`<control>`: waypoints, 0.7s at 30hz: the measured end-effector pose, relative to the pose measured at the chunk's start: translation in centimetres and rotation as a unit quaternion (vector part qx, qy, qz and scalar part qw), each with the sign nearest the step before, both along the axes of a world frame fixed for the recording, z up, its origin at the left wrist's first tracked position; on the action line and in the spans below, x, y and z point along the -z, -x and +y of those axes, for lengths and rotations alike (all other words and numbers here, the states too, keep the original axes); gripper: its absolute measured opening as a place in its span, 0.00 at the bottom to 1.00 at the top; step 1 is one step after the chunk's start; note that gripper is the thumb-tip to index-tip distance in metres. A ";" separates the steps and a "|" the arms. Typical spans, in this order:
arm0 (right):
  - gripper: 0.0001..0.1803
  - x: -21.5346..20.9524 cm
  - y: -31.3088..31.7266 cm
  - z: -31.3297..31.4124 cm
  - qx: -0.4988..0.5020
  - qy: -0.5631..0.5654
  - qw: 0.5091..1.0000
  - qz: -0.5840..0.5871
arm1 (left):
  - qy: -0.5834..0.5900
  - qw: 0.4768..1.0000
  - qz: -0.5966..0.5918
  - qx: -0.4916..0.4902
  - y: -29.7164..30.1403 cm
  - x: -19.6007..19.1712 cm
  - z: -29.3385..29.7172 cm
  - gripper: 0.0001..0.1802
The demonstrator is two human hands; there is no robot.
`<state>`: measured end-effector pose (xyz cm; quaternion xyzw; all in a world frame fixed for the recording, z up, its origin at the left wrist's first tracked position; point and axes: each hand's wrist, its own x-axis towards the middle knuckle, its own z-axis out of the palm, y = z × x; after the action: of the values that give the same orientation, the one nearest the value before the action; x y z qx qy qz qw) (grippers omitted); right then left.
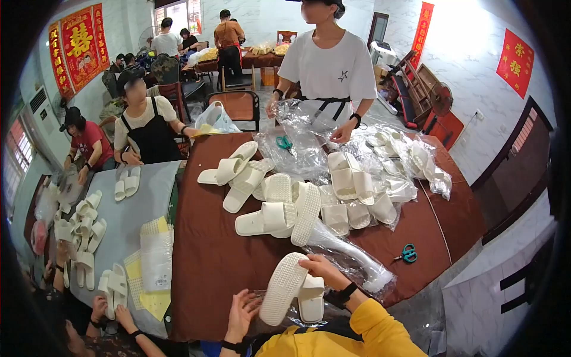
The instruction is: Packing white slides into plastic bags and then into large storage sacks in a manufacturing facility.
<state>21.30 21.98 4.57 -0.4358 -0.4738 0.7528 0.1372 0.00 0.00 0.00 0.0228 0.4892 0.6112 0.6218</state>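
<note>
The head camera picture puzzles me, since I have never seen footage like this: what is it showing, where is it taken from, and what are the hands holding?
It comes from a wide fisheye camera on a person's head, looking down, so straight edges curve. There is no machine, only bare hands. The right hand grips a pair of cream slippers, one sole up. The left hand is open beside a clear plastic bag beneath them. On the brown table lie more slippers, a heap of bags and teal scissors. Another person stands opposite handling bags.
</note>
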 end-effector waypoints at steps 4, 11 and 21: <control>0.16 -3.2 2.4 -1.5 -0.001 -0.073 0.996 -0.049 | -0.136 0.808 0.529 0.223 -0.5 -5.2 0.0 0.43; 0.24 -2.7 2.1 -1.6 -0.058 -0.229 0.966 -0.101 | -0.115 0.767 0.619 0.125 -5.1 -3.0 1.7 0.37; 0.42 -1.9 -6.1 -4.1 -0.214 -0.442 0.800 -0.345 | -0.014 0.978 0.210 0.016 -4.3 2.0 0.3 0.21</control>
<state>27.40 17.89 6.46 -0.4466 -0.8523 0.2715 -0.0220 4.34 0.34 -1.95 0.1669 0.5998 0.5894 0.5148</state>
